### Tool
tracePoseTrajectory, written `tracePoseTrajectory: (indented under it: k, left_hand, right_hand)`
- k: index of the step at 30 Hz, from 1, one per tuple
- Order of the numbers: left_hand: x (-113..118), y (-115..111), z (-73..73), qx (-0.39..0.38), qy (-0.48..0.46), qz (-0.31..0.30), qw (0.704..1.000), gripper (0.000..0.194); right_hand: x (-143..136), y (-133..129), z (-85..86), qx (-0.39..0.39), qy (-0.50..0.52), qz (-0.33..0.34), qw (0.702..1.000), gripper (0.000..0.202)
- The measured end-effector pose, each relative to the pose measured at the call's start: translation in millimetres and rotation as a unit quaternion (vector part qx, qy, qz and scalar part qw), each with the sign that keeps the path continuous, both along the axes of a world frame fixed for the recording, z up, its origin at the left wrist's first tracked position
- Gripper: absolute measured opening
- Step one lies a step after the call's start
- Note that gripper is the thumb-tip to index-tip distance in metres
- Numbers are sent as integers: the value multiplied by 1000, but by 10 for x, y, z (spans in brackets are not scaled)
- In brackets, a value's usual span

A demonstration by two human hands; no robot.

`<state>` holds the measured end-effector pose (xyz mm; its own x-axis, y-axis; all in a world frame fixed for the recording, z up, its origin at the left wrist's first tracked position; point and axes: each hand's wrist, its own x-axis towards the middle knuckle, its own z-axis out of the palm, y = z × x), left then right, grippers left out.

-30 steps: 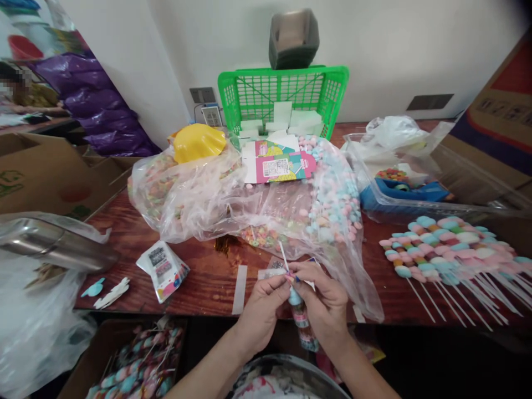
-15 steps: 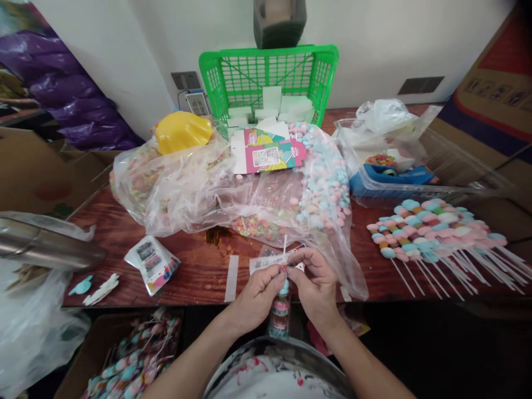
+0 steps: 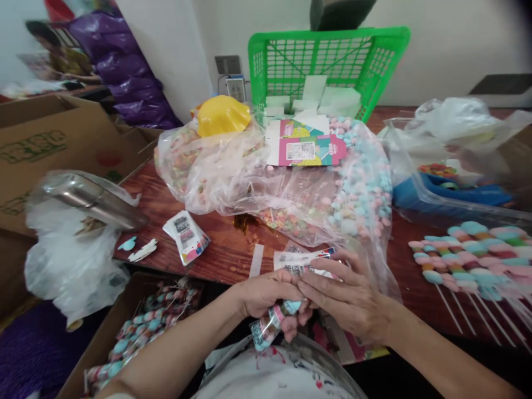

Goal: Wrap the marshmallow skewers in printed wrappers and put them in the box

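Observation:
My left hand is closed around a wrapped marshmallow candy stick, just below the table's front edge. The candy is pink, brown and light blue inside a clear printed wrapper, tilted with its bottom toward my lap. Over the wrapper's neck, my right hand is bent against my left one, fingers long and pressed together. The white stick is hidden under the hands. Behind them lie printed clear wrappers on the table. A stack of similar wrappers rests farther left.
Bare marshmallow sticks lie at right, and a box below holds wrapped ones. Bags of candy, a green basket, a clear tub and a steel flask surround the work spot. A person sits far left.
The view has swung left. My hands have gone from a fingertip pinch at the upright candy's neck to a fuller grip, and the candy now tilts. The white stick has gone out of sight.

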<state>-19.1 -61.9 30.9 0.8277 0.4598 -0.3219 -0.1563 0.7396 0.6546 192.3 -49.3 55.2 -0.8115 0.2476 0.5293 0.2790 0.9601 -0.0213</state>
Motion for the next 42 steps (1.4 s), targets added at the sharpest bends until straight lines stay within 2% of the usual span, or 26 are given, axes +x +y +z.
tracePoseTrajectory:
  k: [3, 6, 8, 9, 10, 11, 13, 14, 15, 16, 17, 20, 21, 23, 25, 26, 27, 30, 31, 32, 33, 34, 35, 38, 40, 42]
  left_hand:
    - [-124, -37, -28, 1, -8, -30, 1000, 34]
    - [-232, -81, -43, 22, 16, -30, 999, 40]
    - [-271, -116, -30, 91, 71, -24, 993, 41]
    - [-279, -137, -19, 158, 120, -13, 980, 38]
    - [-278, -160, -7, 246, 178, 7, 953, 33]
    - [-272, -183, 2, 343, 236, 35, 908, 28]
    - [-255, -221, 3, 500, 324, 98, 797, 22]
    - [-253, -230, -6, 540, 347, 129, 756, 21]
    - [-258, -230, -19, 550, 359, 155, 738, 20]
    - [-274, -220, -35, 528, 362, 178, 747, 21]
    - [-302, -203, -50, 479, 354, 191, 780, 21]
    - [-434, -135, -77, 231, 264, 150, 924, 19]
    - [-482, -118, -77, 157, 224, 119, 954, 19]
    - [-566, -106, -64, 90, 174, 64, 979, 19]
    - [-623, -129, -47, 138, 197, 65, 969, 20]
    - [-642, -152, -41, 202, 235, 83, 947, 19]
    - [-658, -181, -41, 281, 282, 107, 911, 18]
    - [-710, -274, -76, 479, 401, 173, 762, 22]
    - [-735, -301, -96, 504, 416, 186, 734, 24]
    - [-764, -324, -117, 506, 422, 204, 724, 26]
    - [-798, -343, -137, 487, 419, 227, 732, 27]
    - [-835, -359, -154, 451, 408, 255, 751, 27]
    - [-871, -372, -168, 399, 392, 285, 778, 27]
    - [-958, -401, -195, 197, 344, 368, 841, 24]
    - [-981, -409, -205, 105, 309, 414, 850, 24]
    - [-976, -405, -206, 64, 260, 458, 848, 24]
  right_hand:
    - [-155, -7, 40, -61, 14, 24, 998, 26]
    - [-317, -35, 46, -119, -14, 13, 993, 22]
    - [-396, -30, 7, -163, -48, -25, 985, 17]
    - [-425, -15, -23, -192, -63, -52, 978, 16]
    - [-450, 8, -57, -229, -78, -80, 967, 16]
    - [-472, 37, -91, -270, -95, -103, 953, 18]
    - [-518, 99, -142, -342, -121, -133, 922, 23]
    - [-543, 125, -153, -352, -120, -142, 917, 25]
    - [-569, 144, -152, -335, -107, -148, 924, 24]
    - [-594, 155, -141, -290, -87, -150, 941, 22]
    - [-617, 160, -123, -224, -64, -142, 962, 18]
    - [-660, 154, -68, -51, -27, -56, 997, 19]
    - [-669, 152, -64, -34, -27, -18, 999, 20]
    - [-692, 151, -87, -43, -36, 41, 998, 23]
    - [-737, 162, -134, -78, -61, 52, 994, 24]
    - [-770, 177, -155, -100, -79, 41, 991, 23]
    - [-809, 206, -168, -129, -96, 25, 987, 21]
    - [-937, 414, -137, -247, -152, 18, 957, 16]
    - [-977, 532, -109, -274, -172, 41, 945, 16]
    - [-1014, 671, -82, -282, -189, 59, 939, 17]
    - [-1048, 824, -62, -267, -200, 73, 940, 18]
    - [-1078, 979, -56, -219, -199, 51, 954, 20]
    - [-1106, 1128, -66, -152, -194, -4, 969, 21]
    - [-1172, 1453, -188, -82, -204, -58, 974, 22]
    - [-1204, 1549, -301, -63, -226, -55, 971, 22]
    - [-1224, 1576, -393, -44, -243, -56, 968, 22]
